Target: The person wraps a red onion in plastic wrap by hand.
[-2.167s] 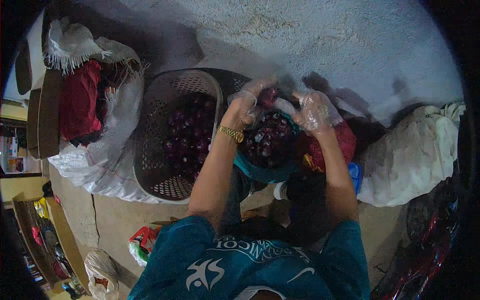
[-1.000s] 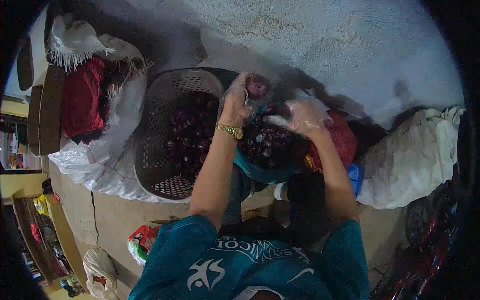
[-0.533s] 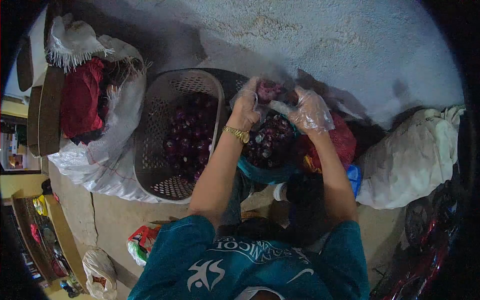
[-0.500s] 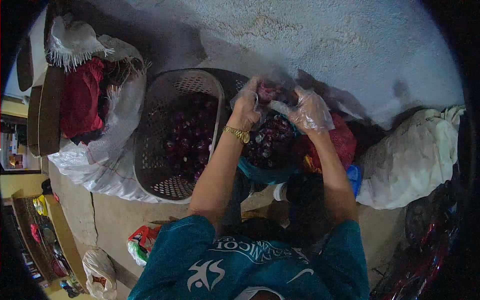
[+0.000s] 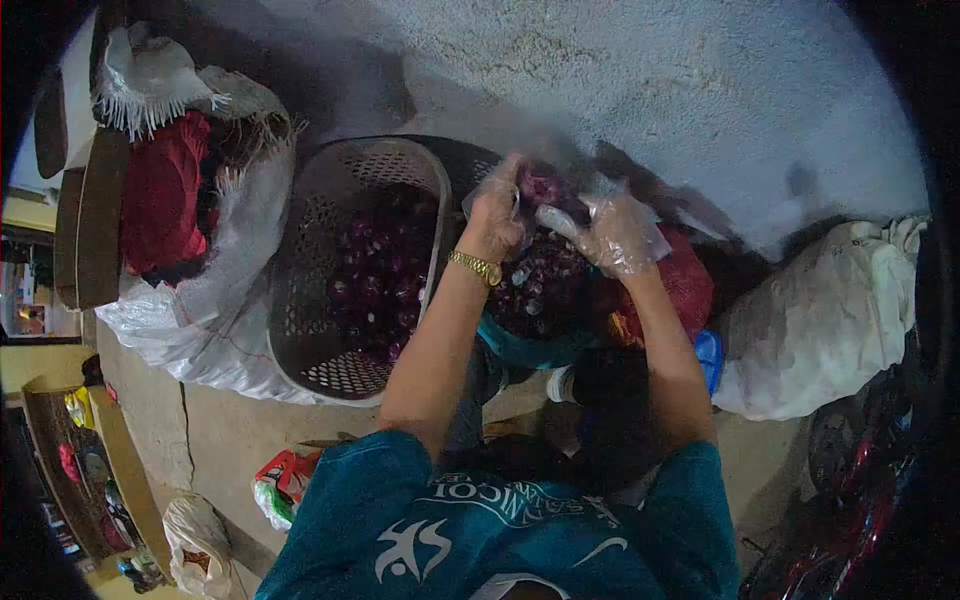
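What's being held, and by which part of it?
A red onion, gripped at its left side by the left hand; can't tell whether the right hand grips too.

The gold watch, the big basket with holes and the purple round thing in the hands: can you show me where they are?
Gold watch (image 5: 477, 266): head view, on its band.
Big basket (image 5: 300, 315): head view, on its wall with holes.
Purple round thing (image 5: 543, 184): head view, on its uncovered middle.
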`<state>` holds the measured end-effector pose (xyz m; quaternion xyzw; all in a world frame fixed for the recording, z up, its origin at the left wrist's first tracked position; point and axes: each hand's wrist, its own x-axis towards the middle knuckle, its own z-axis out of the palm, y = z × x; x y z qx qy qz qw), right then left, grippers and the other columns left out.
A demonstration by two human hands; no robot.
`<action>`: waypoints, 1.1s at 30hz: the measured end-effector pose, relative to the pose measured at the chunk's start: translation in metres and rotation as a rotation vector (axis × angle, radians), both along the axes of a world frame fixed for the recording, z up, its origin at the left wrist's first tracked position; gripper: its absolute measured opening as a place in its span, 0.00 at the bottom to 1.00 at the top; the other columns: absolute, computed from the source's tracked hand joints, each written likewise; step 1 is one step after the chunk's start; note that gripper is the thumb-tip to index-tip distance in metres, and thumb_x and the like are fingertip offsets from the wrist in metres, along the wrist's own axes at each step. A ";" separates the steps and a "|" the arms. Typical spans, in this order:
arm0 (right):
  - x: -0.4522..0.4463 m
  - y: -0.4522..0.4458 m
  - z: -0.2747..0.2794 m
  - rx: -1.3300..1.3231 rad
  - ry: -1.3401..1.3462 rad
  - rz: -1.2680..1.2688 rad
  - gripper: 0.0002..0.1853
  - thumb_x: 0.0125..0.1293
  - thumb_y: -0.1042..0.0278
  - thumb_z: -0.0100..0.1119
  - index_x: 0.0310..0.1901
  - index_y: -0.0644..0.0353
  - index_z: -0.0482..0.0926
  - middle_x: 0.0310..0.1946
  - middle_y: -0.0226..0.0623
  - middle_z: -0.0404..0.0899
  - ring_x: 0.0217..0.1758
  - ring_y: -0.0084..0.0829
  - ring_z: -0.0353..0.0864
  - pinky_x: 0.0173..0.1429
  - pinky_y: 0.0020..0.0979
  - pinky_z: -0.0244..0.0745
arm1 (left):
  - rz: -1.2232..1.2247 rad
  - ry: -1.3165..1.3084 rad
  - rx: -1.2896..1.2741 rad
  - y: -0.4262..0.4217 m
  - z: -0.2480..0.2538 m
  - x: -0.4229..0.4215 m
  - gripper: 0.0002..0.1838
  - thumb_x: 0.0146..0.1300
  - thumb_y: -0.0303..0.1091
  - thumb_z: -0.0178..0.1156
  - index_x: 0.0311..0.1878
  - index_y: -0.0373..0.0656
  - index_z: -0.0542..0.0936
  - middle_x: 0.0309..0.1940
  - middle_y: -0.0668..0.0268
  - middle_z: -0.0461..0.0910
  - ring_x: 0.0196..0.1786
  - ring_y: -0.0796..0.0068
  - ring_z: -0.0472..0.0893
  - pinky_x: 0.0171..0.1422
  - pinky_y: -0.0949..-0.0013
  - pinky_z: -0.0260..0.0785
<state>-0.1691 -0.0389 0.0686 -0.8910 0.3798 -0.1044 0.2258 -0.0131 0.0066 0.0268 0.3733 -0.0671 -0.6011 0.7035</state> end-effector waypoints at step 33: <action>-0.002 -0.006 -0.011 -0.077 0.370 0.219 0.45 0.42 0.18 0.53 0.31 0.64 0.83 0.29 0.53 0.81 0.40 0.51 0.81 0.45 0.47 0.75 | 0.115 0.419 -0.166 0.005 0.014 0.024 0.15 0.67 0.35 0.44 0.51 0.35 0.71 0.49 0.51 0.75 0.55 0.55 0.73 0.64 0.39 0.61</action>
